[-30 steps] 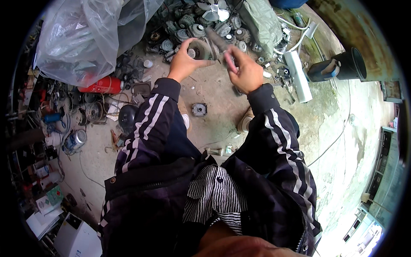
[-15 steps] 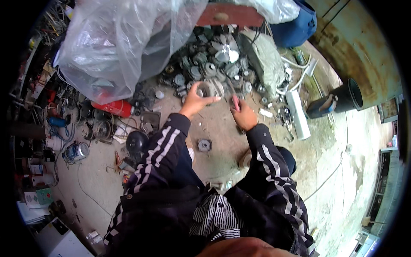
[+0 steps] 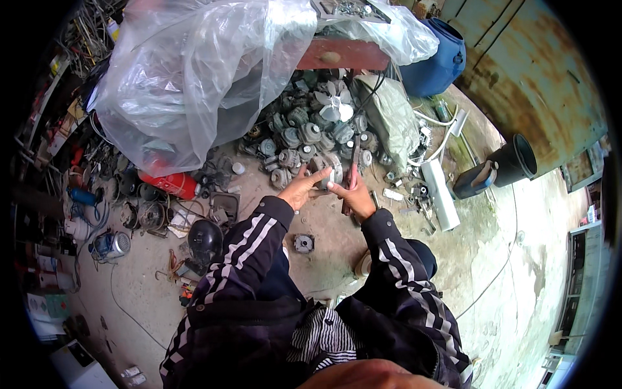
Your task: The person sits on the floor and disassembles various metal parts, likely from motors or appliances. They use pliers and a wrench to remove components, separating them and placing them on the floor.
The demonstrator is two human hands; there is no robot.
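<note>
My left hand (image 3: 300,190) is closed round a grey motor part (image 3: 333,167), rounded and ridged, in front of the far pile. Beside it on the right, my right hand (image 3: 358,200) grips a long hand tool (image 3: 354,174) with a red handle; its metal end points away from me, and its exact kind I cannot make out. The right thumb reaches over to the motor part's near edge. A heap of small electric motors (image 3: 298,118) lies just beyond both hands, with a pale fan blade (image 3: 335,104) on top. Nearer me, a square motor piece (image 3: 303,243) rests on the floor.
Clear plastic sheeting (image 3: 201,78) hangs at the far left, above a red cylinder (image 3: 173,184). A black rounded object (image 3: 206,241) sits left of my left arm. To the right are a pale sack (image 3: 391,123), a white tube (image 3: 440,196), a blue barrel (image 3: 435,58) and a black bucket (image 3: 515,157).
My hands have come together: the right hand has moved up against the motor part with the red-handled tool. Both hands sit lower against the pile as the view has tilted up.
</note>
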